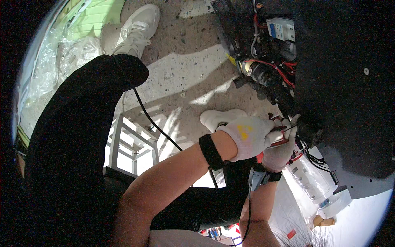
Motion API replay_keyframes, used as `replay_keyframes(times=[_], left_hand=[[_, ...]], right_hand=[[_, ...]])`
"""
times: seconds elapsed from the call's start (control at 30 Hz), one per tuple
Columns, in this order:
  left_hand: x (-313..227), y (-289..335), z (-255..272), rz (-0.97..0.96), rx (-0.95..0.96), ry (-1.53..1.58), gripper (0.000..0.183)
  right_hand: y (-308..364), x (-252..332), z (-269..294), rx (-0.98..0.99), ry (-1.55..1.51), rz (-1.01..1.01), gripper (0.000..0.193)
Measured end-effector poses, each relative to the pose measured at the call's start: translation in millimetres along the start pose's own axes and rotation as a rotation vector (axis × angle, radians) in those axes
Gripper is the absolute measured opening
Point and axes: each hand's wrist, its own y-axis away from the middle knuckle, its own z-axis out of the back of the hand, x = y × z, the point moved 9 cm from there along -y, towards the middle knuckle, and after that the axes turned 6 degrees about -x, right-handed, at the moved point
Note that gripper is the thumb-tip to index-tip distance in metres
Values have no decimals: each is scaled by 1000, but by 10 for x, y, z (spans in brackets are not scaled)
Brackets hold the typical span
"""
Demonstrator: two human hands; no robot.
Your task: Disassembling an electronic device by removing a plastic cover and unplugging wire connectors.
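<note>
Both my hands wear white knit gloves and meet at the edge of a large black panel [345, 103]. My left hand [253, 133], with a yellow mark on its back, has its fingers bent and pinched together. Close beyond and below it, my right hand [280, 156] is also closed, its fingers curled up towards the left ones. A thin dark strand [290, 128] shows between the fingertips; what each hand grips is mostly hidden. Red and black wires [314, 158] hang right beside the right hand. Above the hands, red wiring [279, 72] runs among dark machine parts.
A white-and-blue electrical module [281, 29] sits at the top of the machine. On the left are a grey metal stool frame [138, 140], clear plastic wrap [78, 53] and a green pad [101, 16]. A black cable [154, 119] crosses near my leg. My white shoe [140, 29] rests on the speckled floor.
</note>
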Motion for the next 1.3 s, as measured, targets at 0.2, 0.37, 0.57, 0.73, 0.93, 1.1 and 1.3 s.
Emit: replay_keyframes(times=[0.2,0.37,0.57,0.73,0.93,1.1,1.3], left_hand=[[38,-42,53,29,-96,110,47],[71,22,33,127,-31,40,51],[122,9,19,181,92,42,49],[164,-8,-91,131,105,104,47],[118,-10,-133,185,82,141,50],[217,8,-145,243,28,127,48],[35,-4,-155,241,234,79,49]], right_hand=[[1,50,-202,159,-38,65,22],[74,13,-173,-82,70,42,24],[92,37,-231,135,8,57,31],[142,57,-547,586,-301,-57,19],[19,64,-275,212,0,79,19],[-26,42,-260,110,-48,42,23],[-65,6,-209,7,-233,56,23]])
